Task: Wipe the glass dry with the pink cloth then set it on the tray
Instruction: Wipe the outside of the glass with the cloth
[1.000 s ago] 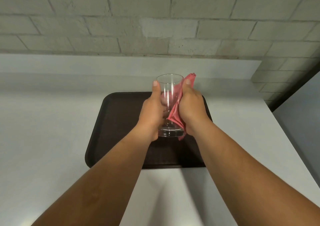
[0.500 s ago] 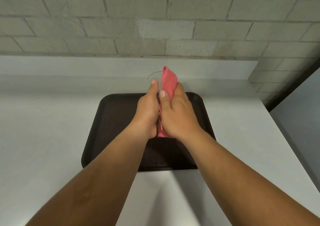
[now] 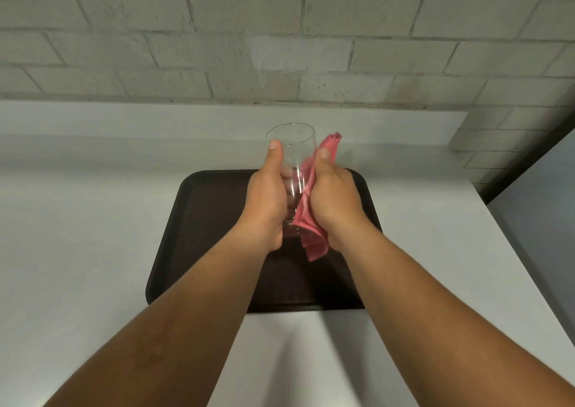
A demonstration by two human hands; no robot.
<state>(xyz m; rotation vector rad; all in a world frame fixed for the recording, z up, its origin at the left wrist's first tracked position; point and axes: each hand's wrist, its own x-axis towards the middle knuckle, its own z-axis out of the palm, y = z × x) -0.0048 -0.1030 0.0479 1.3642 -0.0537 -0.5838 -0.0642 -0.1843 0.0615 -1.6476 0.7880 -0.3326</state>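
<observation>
The drinking glass is held in the air over the far half of the dark brown tray, and this is where the risk is. The wall of the glass is smooth and probably wet, so it can slide down through the grip if the rubbing pushes it sideways more strongly than the other hand holds it. A fall from here would end on the tray or on the white tabletop, and the glass could crack. The loose lower corner of the pink cloth hangs under the base at about 5 o'clock; in my judgement it could come under the foot of the glass when it is put down and leave it tilted.

The left hand is closed around the glass from its 9 o'clock side, with the thumb lying up along the wall almost to the rim. The right hand is closed around the cloth and presses it against the 3 o'clock side of the glass, the thumb on top of the fabric. Neither hand is free.
</observation>
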